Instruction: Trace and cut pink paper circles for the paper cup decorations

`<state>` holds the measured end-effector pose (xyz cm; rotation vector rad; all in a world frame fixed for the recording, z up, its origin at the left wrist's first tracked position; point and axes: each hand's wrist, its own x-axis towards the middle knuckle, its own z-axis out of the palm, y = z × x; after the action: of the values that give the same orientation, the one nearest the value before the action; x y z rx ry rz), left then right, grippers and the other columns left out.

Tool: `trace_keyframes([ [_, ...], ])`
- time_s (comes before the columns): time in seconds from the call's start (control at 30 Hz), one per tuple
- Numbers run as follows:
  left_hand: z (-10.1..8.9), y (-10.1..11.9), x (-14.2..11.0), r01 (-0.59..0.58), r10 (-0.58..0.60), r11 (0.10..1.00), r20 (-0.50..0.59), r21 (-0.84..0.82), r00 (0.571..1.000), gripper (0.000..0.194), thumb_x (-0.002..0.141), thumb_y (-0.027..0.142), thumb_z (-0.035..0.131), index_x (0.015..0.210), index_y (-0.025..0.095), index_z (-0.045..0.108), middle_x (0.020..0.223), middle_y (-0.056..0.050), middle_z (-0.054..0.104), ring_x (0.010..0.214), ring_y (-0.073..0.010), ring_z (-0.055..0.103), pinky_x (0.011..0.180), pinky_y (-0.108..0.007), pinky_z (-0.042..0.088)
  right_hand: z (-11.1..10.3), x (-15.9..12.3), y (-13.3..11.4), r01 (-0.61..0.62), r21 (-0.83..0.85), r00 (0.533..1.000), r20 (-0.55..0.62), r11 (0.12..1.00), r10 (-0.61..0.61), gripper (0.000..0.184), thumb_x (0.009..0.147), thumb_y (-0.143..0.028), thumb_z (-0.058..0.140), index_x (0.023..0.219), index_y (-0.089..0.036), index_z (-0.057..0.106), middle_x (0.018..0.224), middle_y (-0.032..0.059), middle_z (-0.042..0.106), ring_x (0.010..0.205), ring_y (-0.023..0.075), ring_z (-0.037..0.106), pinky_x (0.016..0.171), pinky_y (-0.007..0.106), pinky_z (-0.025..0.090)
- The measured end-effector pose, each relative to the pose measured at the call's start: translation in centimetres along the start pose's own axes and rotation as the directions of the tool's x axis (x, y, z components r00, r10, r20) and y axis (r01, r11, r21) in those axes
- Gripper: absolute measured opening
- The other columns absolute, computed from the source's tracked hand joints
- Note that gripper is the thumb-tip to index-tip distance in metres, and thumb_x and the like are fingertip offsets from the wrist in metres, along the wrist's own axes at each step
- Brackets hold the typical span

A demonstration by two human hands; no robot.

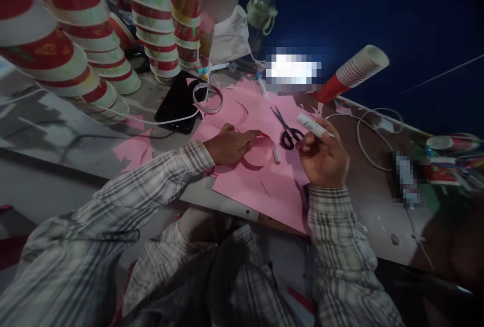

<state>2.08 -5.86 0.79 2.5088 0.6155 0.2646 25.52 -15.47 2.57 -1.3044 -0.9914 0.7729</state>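
My left hand (233,145) lies over the pink paper (242,180), fingers stretched out, touching a round-edged piece of pink paper (255,159). Raised over the right side of the sheets, my right hand (325,154) is closed around a white printed tube (312,124), which looks like a glue stick. A small white cap-like cylinder (276,154) rests between the two hands. Black-handled scissors (288,132) lie on the paper just left of my right hand, their blades partly spread and pointing away. Behind them is a white marker with a blue end (261,85).
Tall stacks of red and white paper cups (161,29) stand at the left. Near them lie a black phone (179,102), a roll of tape (207,98) and pink scraps (136,150). Another cup stack (355,72) leans at the back right. White cable (363,135) loops across the table's right side.
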Motion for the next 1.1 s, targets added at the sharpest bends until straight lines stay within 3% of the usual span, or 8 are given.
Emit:
trace_keyframes([
  [0.17, 0.0, -0.2, 0.0, 0.005, -0.006, 0.999, -0.021, -0.052, 1.000, 0.049, 0.099, 0.025, 0.030, 0.145, 0.013, 0.045, 0.105, -0.010, 0.072, 0.086, -0.0177, 0.064, 0.100, -0.043, 0.035, 0.5, 0.3, 1.6, 0.035, -0.022, 0.999, -0.011, 0.999, -0.035, 0.039, 0.092, -0.051, 0.043, 0.114, -0.025, 0.063, 0.073, 0.0011, 0.061, 0.064, 0.0168, 0.059, 0.062, 0.033, 0.053],
  [0.3, -0.4, -0.4, -0.1, 0.027, -0.035, 0.989, -0.048, -0.146, 0.998, 0.051, 0.096, 0.021, 0.033, 0.144, 0.012, 0.047, 0.082, -0.004, 0.069, 0.073, -0.0149, 0.060, 0.089, -0.036, 0.043, 0.8, 0.5, 3.1, 0.006, -0.033, 0.999, -0.040, 0.999, -0.007, 0.030, 0.089, -0.039, 0.051, 0.113, -0.024, 0.061, 0.079, 0.0002, 0.065, 0.066, 0.0145, 0.063, 0.064, 0.032, 0.055],
  [0.4, -0.5, -0.4, -0.2, 0.044, -0.069, 0.965, -0.086, -0.259, 0.994, 0.051, 0.093, 0.018, 0.038, 0.142, 0.011, 0.050, 0.073, -0.001, 0.062, 0.063, -0.0123, 0.054, 0.072, -0.028, 0.046, 0.7, 0.6, 3.9, 0.064, -0.180, 0.992, -0.098, 0.982, -0.083, 0.033, 0.085, -0.030, 0.058, 0.117, -0.024, 0.058, 0.087, 0.0009, 0.067, 0.074, 0.0145, 0.065, 0.072, 0.033, 0.056],
  [0.5, -0.6, -0.4, -0.1, 0.075, -0.112, 0.962, -0.129, -0.263, 0.985, 0.053, 0.085, 0.014, 0.044, 0.138, 0.012, 0.054, 0.073, 0.000, 0.062, 0.064, -0.0127, 0.056, 0.072, -0.028, 0.048, 0.7, 0.6, 4.3, 0.133, -0.417, 0.970, -0.130, 0.899, -0.204, 0.038, 0.082, -0.026, 0.060, 0.119, -0.021, 0.054, 0.092, 0.0039, 0.067, 0.083, 0.0172, 0.066, 0.079, 0.036, 0.055],
  [0.63, -0.6, -0.1, -0.1, 0.106, -0.145, 0.970, -0.169, -0.220, 0.975, 0.055, 0.080, 0.012, 0.046, 0.134, 0.013, 0.058, 0.078, -0.002, 0.066, 0.073, -0.0151, 0.061, 0.082, -0.031, 0.050, 1.1, 0.1, 4.5, 0.168, -0.631, 0.962, -0.062, 0.757, -0.266, 0.034, 0.088, -0.026, 0.053, 0.121, -0.018, 0.055, 0.108, 0.0121, 0.068, 0.094, 0.0220, 0.064, 0.085, 0.041, 0.053],
  [0.83, -0.8, -0.1, 0.0, 0.105, -0.153, 0.967, -0.200, -0.232, 0.968, 0.059, 0.077, 0.013, 0.047, 0.135, 0.011, 0.057, 0.087, -0.004, 0.069, 0.074, -0.0144, 0.061, 0.079, -0.029, 0.050, 1.6, -0.5, 4.6, 0.274, -0.749, 0.938, 0.069, 0.604, -0.341, 0.036, 0.089, -0.019, 0.046, 0.122, -0.017, 0.060, 0.115, 0.0148, 0.068, 0.106, 0.0277, 0.061, 0.095, 0.049, 0.048],
  [1.0, -0.8, -0.3, -0.1, 0.118, -0.161, 0.967, -0.185, -0.224, 0.969, 0.061, 0.075, 0.012, 0.049, 0.136, 0.012, 0.057, 0.075, -0.001, 0.065, 0.065, -0.0145, 0.058, 0.076, -0.031, 0.050, 1.5, -0.2, 4.4, 0.263, -0.824, 0.942, 0.107, 0.503, -0.318, 0.034, 0.086, -0.017, 0.046, 0.115, -0.015, 0.065, 0.109, 0.0156, 0.070, 0.101, 0.0300, 0.059, 0.092, 0.048, 0.046],
  [1.1, -0.7, -0.3, -0.1, 0.113, -0.163, 0.963, -0.194, -0.243, 0.967, 0.060, 0.074, 0.009, 0.050, 0.134, 0.012, 0.059, 0.081, -0.003, 0.068, 0.069, -0.0152, 0.059, 0.079, -0.033, 0.051, 1.5, -0.1, 4.5, 0.248, -0.856, 0.945, 0.110, 0.454, -0.309, 0.035, 0.085, -0.016, 0.047, 0.114, -0.015, 0.065, 0.107, 0.0155, 0.070, 0.100, 0.0294, 0.059, 0.091, 0.047, 0.045],
])
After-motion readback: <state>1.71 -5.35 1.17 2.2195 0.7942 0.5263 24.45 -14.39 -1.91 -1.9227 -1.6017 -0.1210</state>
